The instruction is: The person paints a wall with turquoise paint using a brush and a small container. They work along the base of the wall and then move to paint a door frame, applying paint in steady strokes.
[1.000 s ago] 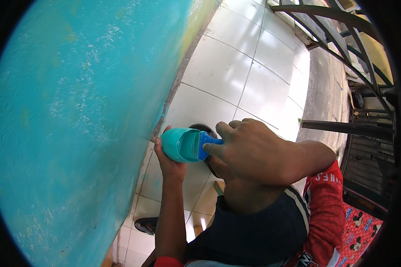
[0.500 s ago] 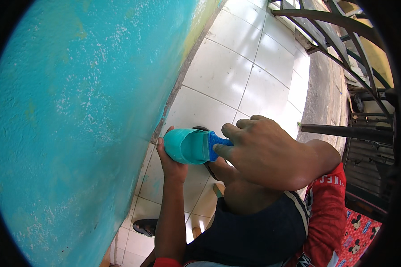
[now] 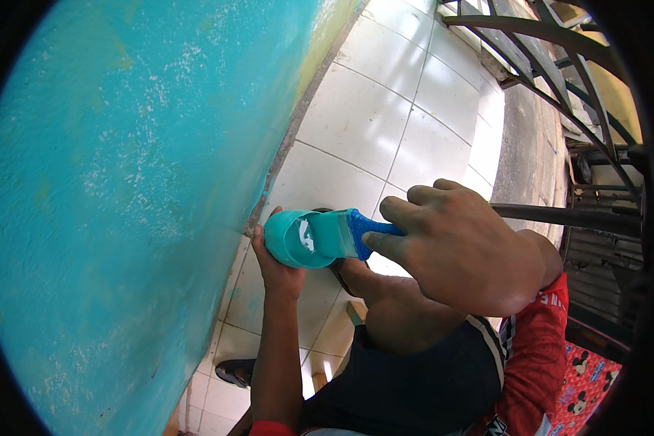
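Note:
My left hand (image 3: 277, 267) holds a small turquoise paint cup (image 3: 292, 240) from below, close to the foot of the turquoise painted wall (image 3: 123, 182). My right hand (image 3: 458, 247) grips the blue handle of a paintbrush (image 3: 345, 234). The brush's bristles, wet with turquoise paint, rest inside the cup's mouth. A pale patch of paint shows inside the cup. My knee and dark shorts (image 3: 407, 378) fill the space below the hands.
White floor tiles (image 3: 356, 123) run along the wall's base. A dark metal railing (image 3: 552, 65) curves across the upper right, with a metal gate (image 3: 603, 240) at the right. A sandalled foot (image 3: 234, 372) stands on the tiles at bottom left. Red patterned cloth (image 3: 585, 392) lies at lower right.
Both hands have drifted slightly lower and right with the cup and brush. The brush stays in the cup's mouth.

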